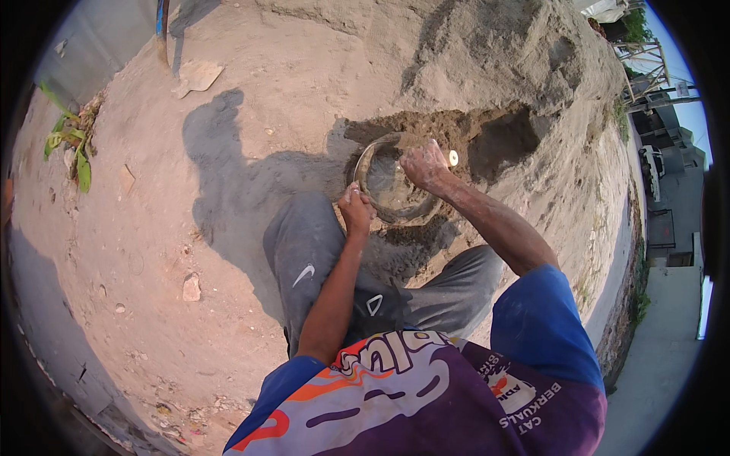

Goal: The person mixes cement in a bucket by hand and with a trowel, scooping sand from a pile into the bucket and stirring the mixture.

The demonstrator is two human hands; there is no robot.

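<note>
A round, dusty container [393, 214] with a raised rim sits in a hollow of damp sand in front of my knees. Some grey material lies inside it; whether its bottom is solid or mesh cannot be made out. My left hand [357, 209] pinches the near-left part of the rim. Over the container's right side, my right hand [425, 163] is closed in a fist, whitened with dust. A pale, round handle end [453, 158] pokes out beside that fist, apparently from a tool in its grip. The rest of the tool is hidden.
A sand heap [479, 57] rises beyond the container, dug out at its foot [505, 139]. At upper left a shovel [197, 77] rests on the sand near a metal sheet [108, 34]. A green plant [74, 137] and a stone [192, 286] are on the left.
</note>
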